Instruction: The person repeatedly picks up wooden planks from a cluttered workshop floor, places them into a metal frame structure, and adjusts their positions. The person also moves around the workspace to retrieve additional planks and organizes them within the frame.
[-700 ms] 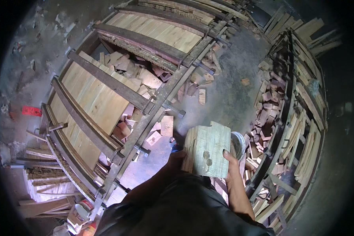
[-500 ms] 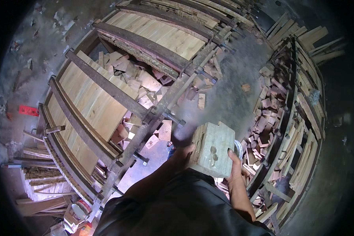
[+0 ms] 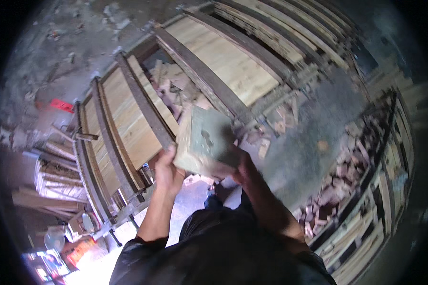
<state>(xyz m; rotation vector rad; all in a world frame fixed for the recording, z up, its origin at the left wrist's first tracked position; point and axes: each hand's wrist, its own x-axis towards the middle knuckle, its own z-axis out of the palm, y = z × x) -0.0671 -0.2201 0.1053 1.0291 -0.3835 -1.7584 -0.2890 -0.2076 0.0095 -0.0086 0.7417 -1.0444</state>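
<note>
Between my hands is a thick, pale wooden block (image 3: 208, 140) with dark marks on its upper face. My left hand (image 3: 167, 167) grips its left side near the lower corner, thumb up along the edge. My right hand (image 3: 242, 166) clasps the opposite side and lies partly in shadow. The block is held in the air at the near edge of a clamping rack, whose dark metal bars (image 3: 145, 97) cross over pale glued wood panels (image 3: 128, 116).
Wood offcuts (image 3: 173, 80) fill a gap in the rack. More offcuts (image 3: 340, 178) are heaped along a second rack (image 3: 366, 190) on the right. Stacked boards (image 3: 57, 175) stand at the left, and a red paper piece (image 3: 62, 105) lies on the floor.
The block has moved left, from beside the right-hand offcut heap to the left rack's edge. Both hands still grip it. The view has turned, and the scene has shifted within it.
</note>
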